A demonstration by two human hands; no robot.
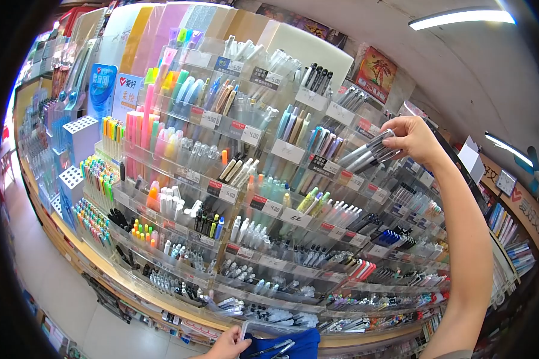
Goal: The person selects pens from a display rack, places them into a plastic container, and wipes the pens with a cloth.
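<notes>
My right hand (406,140) is raised to the upper right of the tiered pen rack, fingers closed around a few grey-and-clear pens (368,152). Their lower ends are at a compartment of the rack; whether they are inside it I cannot tell. At the bottom edge, my left hand (227,344) grips the left rim of a clear plastic box (269,326), thumb over the edge. A few dark pens (276,348) lie in the box, against something blue (305,344) that is in or behind it.
The clear display rack (288,151) holds several rows of pens, markers and highlighters, with price tags along its shelves. White pen stands (81,131) stand at the left. A wooden ledge (347,344) runs beneath. Books (503,224) fill shelves at the right.
</notes>
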